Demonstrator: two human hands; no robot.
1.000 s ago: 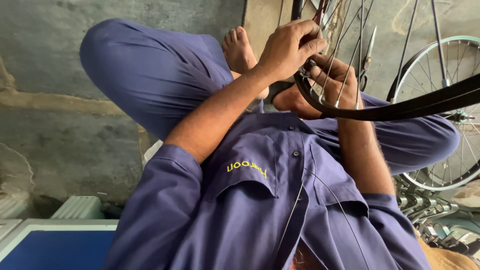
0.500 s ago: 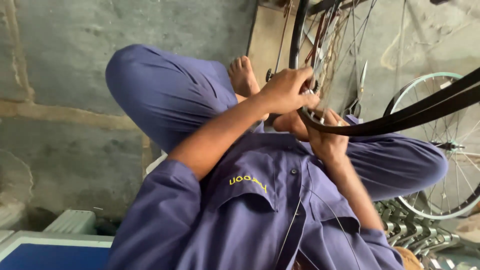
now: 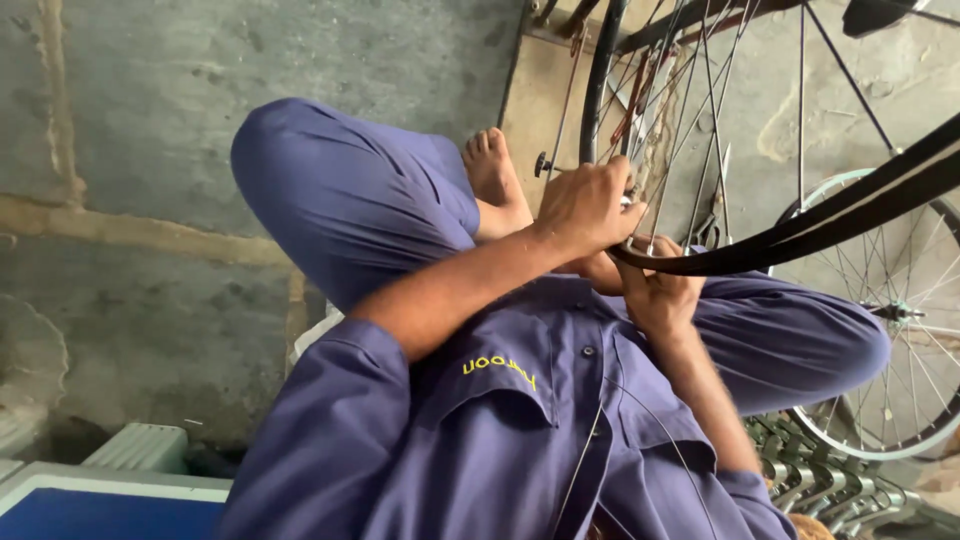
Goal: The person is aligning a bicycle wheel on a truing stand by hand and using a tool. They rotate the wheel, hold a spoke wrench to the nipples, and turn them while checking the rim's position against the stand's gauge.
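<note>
The black tyre [image 3: 800, 232] is a long band. Its near end is at the person's lap, and it rises from there to the upper right and out of view. That end lies between the two hands, so both are on it. The right hand [image 3: 660, 292] is just under the band with its fingers curled up around the lower edge. The left hand [image 3: 590, 205] is above and slightly left, fist closed where the tyre meets the spokes [image 3: 700, 120] of the wheel rim [image 3: 598, 90]. I cannot tell whether it clamps the tyre alone or a spoke or a small tool too. The left hand is nearer the rim and the right is nearer the free run of the tyre.

The bare foot [image 3: 492, 172] lies just left of the left hand, against the bent blue trouser leg [image 3: 350, 200]. A second wheel [image 3: 890, 330] stands well apart at the right, with a heap of metal parts [image 3: 810, 475] below it. A blue box [image 3: 100, 505] is at the lower left on the concrete floor [image 3: 150, 150].

A second ago the tyre ran almost level and both hands were near the top of the view. Now the band slants more steeply, and the hands are lower and closer together. The grips look unchanged.
</note>
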